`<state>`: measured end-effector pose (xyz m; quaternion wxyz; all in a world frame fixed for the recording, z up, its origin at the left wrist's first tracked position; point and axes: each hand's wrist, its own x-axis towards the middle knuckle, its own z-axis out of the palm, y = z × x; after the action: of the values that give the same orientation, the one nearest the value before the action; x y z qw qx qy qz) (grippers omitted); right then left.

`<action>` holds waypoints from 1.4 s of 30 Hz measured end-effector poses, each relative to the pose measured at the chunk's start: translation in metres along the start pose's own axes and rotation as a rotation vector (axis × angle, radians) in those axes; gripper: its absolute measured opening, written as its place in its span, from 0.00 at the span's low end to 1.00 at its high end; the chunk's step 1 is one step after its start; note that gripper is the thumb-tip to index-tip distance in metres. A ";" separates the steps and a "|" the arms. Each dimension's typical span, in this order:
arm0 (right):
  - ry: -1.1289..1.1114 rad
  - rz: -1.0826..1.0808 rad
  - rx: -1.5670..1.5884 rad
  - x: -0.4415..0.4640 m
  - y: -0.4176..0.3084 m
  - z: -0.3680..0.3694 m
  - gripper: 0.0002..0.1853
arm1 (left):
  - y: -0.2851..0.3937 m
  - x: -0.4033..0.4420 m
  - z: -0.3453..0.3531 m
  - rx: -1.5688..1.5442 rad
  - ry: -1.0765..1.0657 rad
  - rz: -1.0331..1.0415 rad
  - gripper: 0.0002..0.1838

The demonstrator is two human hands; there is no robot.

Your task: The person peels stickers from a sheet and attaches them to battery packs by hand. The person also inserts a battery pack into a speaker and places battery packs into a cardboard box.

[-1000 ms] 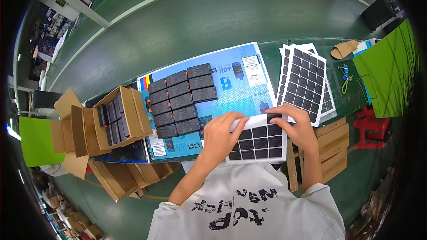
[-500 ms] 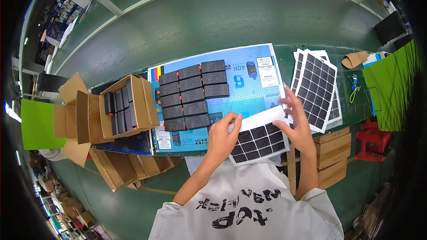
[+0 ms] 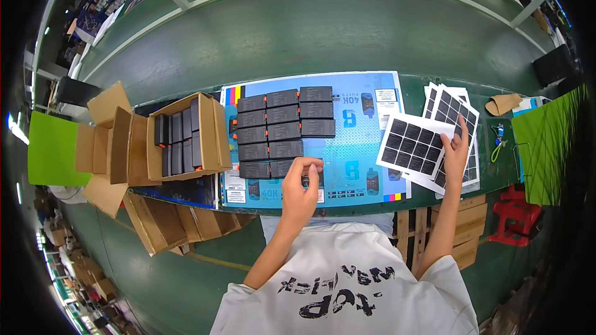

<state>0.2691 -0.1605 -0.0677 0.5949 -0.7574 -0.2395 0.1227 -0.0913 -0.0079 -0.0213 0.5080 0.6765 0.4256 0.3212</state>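
A white sheet of black labels (image 3: 412,144) hangs from my right hand (image 3: 457,149), pinched at its right edge between thumb and fingers, with the index finger pointing up. It overlaps a loose stack of similar sheets (image 3: 456,104) on the right. My left hand (image 3: 302,193) is closed in a pinch just by the lower right of the rows of black battery-like blocks (image 3: 269,116). Whatever lies between its fingertips is too small or thin to make out. Orange bits show at the ends of many blocks, which lie on a blue printed sheet (image 3: 363,130).
An open cardboard box (image 3: 214,136) of more black blocks stands at the left, beside another open carton (image 3: 93,160). At the right lie a brown paper piece (image 3: 503,104) and a green lanyard (image 3: 497,142). A red stool (image 3: 515,217) stands below the table edge.
The label sheet has gone from in front of my chest to the right, over the stack, in my right hand. My left hand has let go of it and moved to the blocks.
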 end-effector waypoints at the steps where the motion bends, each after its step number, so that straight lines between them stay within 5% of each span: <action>1: -0.003 0.032 0.015 0.001 0.002 -0.002 0.40 | -0.002 -0.001 -0.003 0.000 0.006 -0.002 0.08; 10: -0.033 0.030 -0.132 -0.006 -0.003 -0.005 0.39 | -0.009 -0.006 -0.020 -0.073 0.039 -0.084 0.08; 14: 0.003 -0.077 -0.101 -0.002 0.016 -0.005 0.39 | 0.008 0.016 -0.082 0.282 0.483 0.210 0.09; 18: 0.056 -0.320 -0.428 0.009 0.047 -0.021 0.41 | 0.016 0.061 -0.181 0.707 0.709 0.207 0.08; 21: 0.050 -0.111 -0.414 0.002 0.018 -0.011 0.44 | -0.009 0.084 -0.234 1.070 0.568 -0.105 0.17; 23: 0.060 -0.129 -0.426 0.002 0.019 -0.007 0.45 | -0.030 0.101 -0.251 1.061 0.535 -0.102 0.17; 25: 0.071 -0.124 -0.445 -0.001 0.012 -0.007 0.46 | -0.045 0.116 -0.260 1.023 0.251 -0.100 0.21; 27: 0.095 -0.253 -0.572 -0.005 0.005 -0.004 0.44 | -0.051 0.124 -0.262 0.940 0.266 -0.116 0.21; 28: 0.213 -0.361 -0.911 -0.008 0.007 -0.006 0.40 | -0.045 0.126 -0.257 0.851 0.281 -0.146 0.21; 33: 0.369 -0.406 -0.767 -0.017 -0.013 -0.019 0.22 | -0.035 0.101 -0.239 0.880 0.210 -0.182 0.30; 38: 0.297 -0.238 -0.329 -0.023 -0.017 -0.029 0.17 | -0.022 0.096 -0.257 0.845 0.042 -0.285 0.30; 42: 0.334 -0.182 -0.136 -0.028 -0.017 -0.014 0.17 | -0.046 0.089 -0.266 0.787 0.166 -0.150 0.30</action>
<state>0.2482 -0.1830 -0.0501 0.5826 -0.7808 -0.2128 -0.0752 -0.2951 0.1884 0.0080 0.1964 0.7580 0.6038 0.1495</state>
